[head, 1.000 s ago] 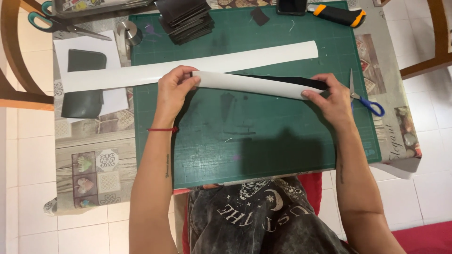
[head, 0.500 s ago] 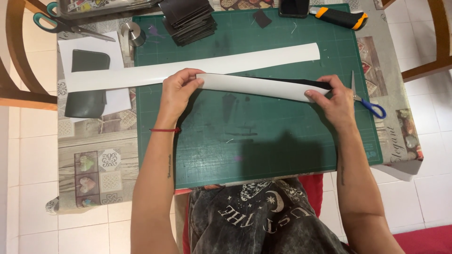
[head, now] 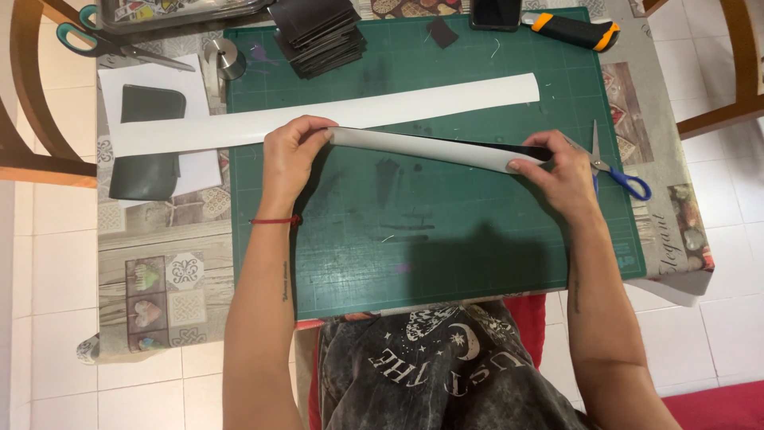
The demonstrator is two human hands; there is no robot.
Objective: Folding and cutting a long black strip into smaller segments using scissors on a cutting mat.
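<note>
I've got the long white strip (head: 318, 118) lying across the green cutting mat (head: 446, 255), its near half doubled over toward me. My left hand (head: 288, 159) pinches the fold; my right hand (head: 567, 171) grips the free end, black underside showing. I'd say I'm mid-fold, and the next move needs the edges lined up before pressing flat. Blue-handled scissors (head: 613, 169) sit beside my right hand, black pieces (head: 318, 32) stacked beyond. Patterned tablecloth (head: 159, 271), tiled floor (head: 48, 279) below.

White tiled floor (head: 48, 263) (wooden chairs (head: 32, 103) beside)
</note>
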